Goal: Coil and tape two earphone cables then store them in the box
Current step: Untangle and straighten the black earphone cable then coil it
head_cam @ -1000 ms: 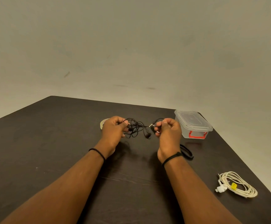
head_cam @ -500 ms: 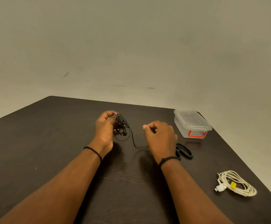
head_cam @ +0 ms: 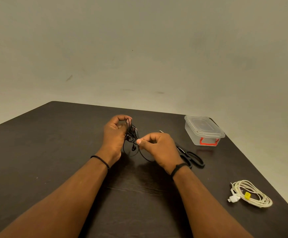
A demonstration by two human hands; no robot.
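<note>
A broad bare stretch of the dark wooden table [head_cam: 36,152] lies at the left. The left hand [head_cam: 115,133] has its grip curled round the tangled black earphone cable [head_cam: 131,134]; the right hand [head_cam: 158,148] pinches a strand just beside it. Black-handled scissors [head_cam: 193,158] follow, then the lidded clear plastic box [head_cam: 204,130] near the far-right corner, and the coiled white earphone cable [head_cam: 250,194] near the right edge.

On the table [head_cam: 54,152], scissors [head_cam: 192,158] lie between the box [head_cam: 204,131] behind and the coiled cable [head_cam: 251,194] in front.
</note>
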